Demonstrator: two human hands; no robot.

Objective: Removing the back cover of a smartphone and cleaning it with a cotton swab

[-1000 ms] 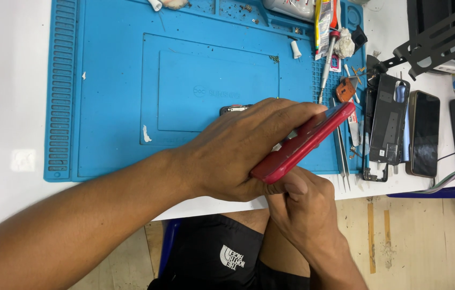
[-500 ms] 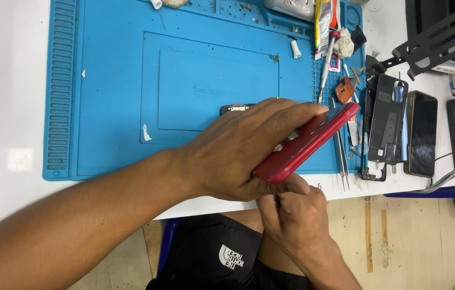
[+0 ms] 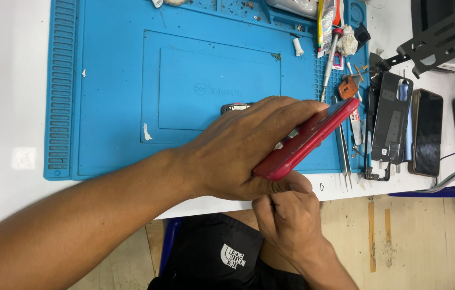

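My left hand (image 3: 249,147) grips a red phone (image 3: 308,140), holding it on edge and tilted above the front right part of the blue work mat (image 3: 115,96). Its fingers lie over the phone's top side and the thumb is under it. My right hand (image 3: 286,212) sits just below the phone's lower end, fingers curled in against its underside. What the fingertips pinch is hidden. A small dark part (image 3: 235,107) lies on the mat just behind my left hand.
To the right lie tweezers (image 3: 343,156), a screwdriver (image 3: 328,64), a dark phone frame (image 3: 391,121), two dark phones (image 3: 427,131) and a black stand (image 3: 442,35). Small screws and white scraps dot the mat. The white table edge (image 3: 345,188) runs under my hands.
My right hand has slid a little down and left under the phone's lower end. The left hand and red phone have stayed almost still.
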